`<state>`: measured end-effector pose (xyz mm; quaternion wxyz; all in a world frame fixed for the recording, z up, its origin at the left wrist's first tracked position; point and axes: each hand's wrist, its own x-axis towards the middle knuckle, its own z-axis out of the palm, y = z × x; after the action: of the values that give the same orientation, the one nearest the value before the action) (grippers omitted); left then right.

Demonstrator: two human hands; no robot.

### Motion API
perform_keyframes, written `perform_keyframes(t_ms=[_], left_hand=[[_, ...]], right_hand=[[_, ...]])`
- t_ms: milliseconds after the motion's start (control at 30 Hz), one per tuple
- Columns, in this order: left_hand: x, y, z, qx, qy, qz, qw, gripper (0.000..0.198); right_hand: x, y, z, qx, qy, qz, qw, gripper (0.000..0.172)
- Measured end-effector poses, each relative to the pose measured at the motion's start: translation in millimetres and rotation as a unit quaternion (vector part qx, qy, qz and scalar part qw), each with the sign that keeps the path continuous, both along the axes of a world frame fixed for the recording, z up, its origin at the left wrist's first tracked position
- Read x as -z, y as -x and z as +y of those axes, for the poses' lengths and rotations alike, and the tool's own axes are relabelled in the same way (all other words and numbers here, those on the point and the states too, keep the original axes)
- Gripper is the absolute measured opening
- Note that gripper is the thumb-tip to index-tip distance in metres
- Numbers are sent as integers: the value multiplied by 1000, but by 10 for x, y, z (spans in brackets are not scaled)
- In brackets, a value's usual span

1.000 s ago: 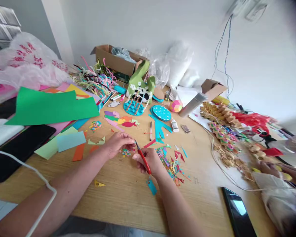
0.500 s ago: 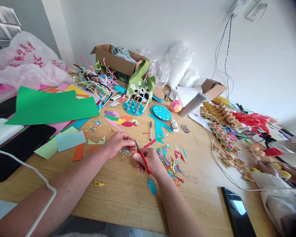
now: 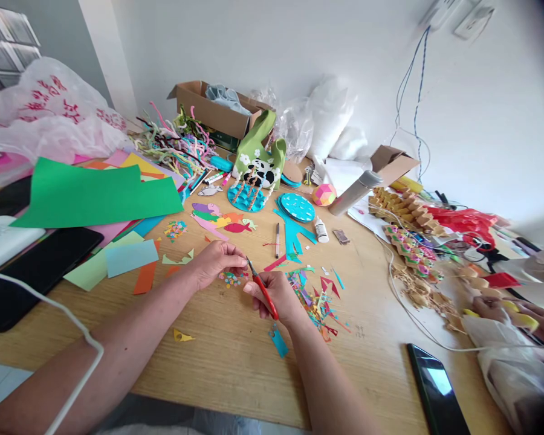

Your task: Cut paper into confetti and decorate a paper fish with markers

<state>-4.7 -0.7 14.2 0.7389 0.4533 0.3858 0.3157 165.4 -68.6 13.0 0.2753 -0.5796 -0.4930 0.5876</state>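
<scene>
My right hand [image 3: 274, 294] is closed round the red handles of a pair of scissors [image 3: 263, 291], whose blades point up and to the left. The blade tips meet the fingertips of my left hand [image 3: 220, 264]. Those fingers are pinched together, and whatever they hold is too small or hidden to make out. Just below them lies a small heap of coloured paper dots [image 3: 230, 279]. Right of my right hand is a pile of paper scraps [image 3: 315, 305]. A blue paper piece [image 3: 278, 342] rests under my right wrist. Beyond my hands lie paper fish [image 3: 222, 219].
Green paper sheets [image 3: 90, 193] and a black phone [image 3: 45, 275] lie at left. Ahead stand a panda bag [image 3: 260, 160], a glue bottle [image 3: 320, 230] and a grey flask [image 3: 356, 192]. Another phone [image 3: 437, 386] is at right, near another person's hands [image 3: 492, 308]. A white cable [image 3: 88, 341] crosses my left forearm.
Almost nothing differs. My left hand has shifted very slightly at the scissor tips, and the view has moved a little.
</scene>
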Motion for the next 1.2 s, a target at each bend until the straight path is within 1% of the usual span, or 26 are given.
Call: perform_keyframes(t_ms=[367,533,667,800,900,967,1033,1100,1133,1200], left_hand=[[28,30,37,23,-13,1,1000,23],[34,35,50,31,-32,14,999,25],[14,49,57,37,-56,37,997,25],[42,59,70,40,-109,92,989,19],[104,55,93,29,-170,151,973,10],[135,52,112,13,-209,181,961,8],[138,53,128,-11,-242,198,950,6],[104,55,127,-35,-268,201,942,5],[74,56,117,-42,-281,195,939,10],[2,54,81,-39,-304,176,935,19]], right_hand=[[-23,-8,-6,-4,3,-19,1000,48],[-50,9,1,-2,7,-36,999,45],[-30,7,15,13,-3,-52,999,43],[0,-8,28,40,-29,-57,997,43],[-5,-3,29,45,-41,-60,996,44],[-11,6,26,42,-42,-71,996,44],[-5,16,24,38,-50,-104,993,45],[12,26,21,31,-87,-181,979,44],[22,32,17,24,-116,-235,965,43],[37,49,6,4,-175,-350,920,41]])
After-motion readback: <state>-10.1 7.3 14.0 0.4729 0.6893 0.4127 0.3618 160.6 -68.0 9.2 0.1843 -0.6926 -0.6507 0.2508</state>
